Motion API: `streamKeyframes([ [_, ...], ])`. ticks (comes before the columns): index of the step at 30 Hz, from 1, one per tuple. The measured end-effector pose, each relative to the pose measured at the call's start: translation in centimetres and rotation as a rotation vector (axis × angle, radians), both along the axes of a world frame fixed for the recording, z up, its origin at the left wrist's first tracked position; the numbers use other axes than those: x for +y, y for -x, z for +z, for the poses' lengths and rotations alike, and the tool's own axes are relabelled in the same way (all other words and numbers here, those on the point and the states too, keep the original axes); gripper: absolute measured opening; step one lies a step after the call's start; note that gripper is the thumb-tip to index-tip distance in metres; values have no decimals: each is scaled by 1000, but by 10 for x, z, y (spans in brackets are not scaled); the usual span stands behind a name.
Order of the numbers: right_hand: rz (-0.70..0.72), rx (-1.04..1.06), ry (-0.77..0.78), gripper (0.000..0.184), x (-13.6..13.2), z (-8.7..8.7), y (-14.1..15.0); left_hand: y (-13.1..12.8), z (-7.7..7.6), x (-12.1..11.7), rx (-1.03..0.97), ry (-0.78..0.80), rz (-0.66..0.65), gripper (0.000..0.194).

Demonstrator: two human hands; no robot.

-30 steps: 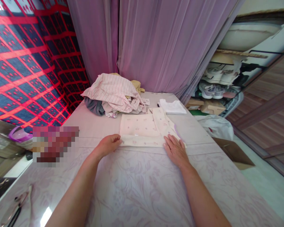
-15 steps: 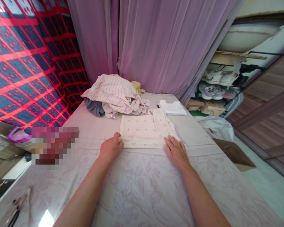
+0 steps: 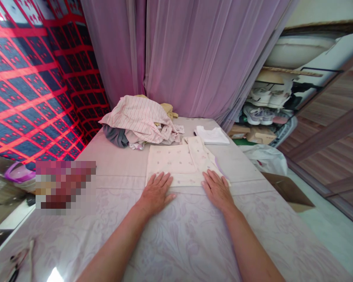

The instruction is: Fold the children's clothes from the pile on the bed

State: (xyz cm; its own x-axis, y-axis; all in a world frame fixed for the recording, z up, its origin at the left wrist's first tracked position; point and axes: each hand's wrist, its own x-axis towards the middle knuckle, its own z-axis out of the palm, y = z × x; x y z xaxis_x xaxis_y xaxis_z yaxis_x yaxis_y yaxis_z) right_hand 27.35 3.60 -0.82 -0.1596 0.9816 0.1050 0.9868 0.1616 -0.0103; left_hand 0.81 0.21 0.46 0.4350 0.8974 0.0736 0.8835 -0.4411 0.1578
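Observation:
A small cream garment with a pale flower print [image 3: 179, 160] lies flat on the table covered by a lilac patterned cloth [image 3: 182, 235]. My left hand [image 3: 157, 191] rests open, fingers spread, on the garment's near left edge. My right hand [image 3: 217, 190] lies open and flat on its near right corner. Neither hand holds anything.
A heap of clothes topped by a pink striped piece [image 3: 138, 119] sits at the back left. A folded white garment [image 3: 211, 135] lies at the back right. Glasses [image 3: 19, 260] lie at the near left edge. Right of the table are a white bag [image 3: 264, 158], a cardboard box [image 3: 288, 190] and shoe shelves [image 3: 267, 105].
My left hand let go of its pinch on the garment's left corner, moved right and spread flat on the near edge. My right hand stayed in place.

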Motion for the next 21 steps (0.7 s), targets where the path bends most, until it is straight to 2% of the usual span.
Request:
streamKeyframes([
  [4,-13,11,-15,49,-1,1,-1,2,-5,0,-11,-40,39,59],
  [9,19,8,34,50,-2,2,-1,9,1,3,-69,-20,73,64],
  [12,2,9,62,49,-1,3,0,24,10,10,-124,30,93,48],
  [15,3,12,66,49,0,3,0,40,15,19,-205,20,165,40],
  [21,-1,6,58,49,-1,4,1,46,10,25,-251,-57,297,21],
])
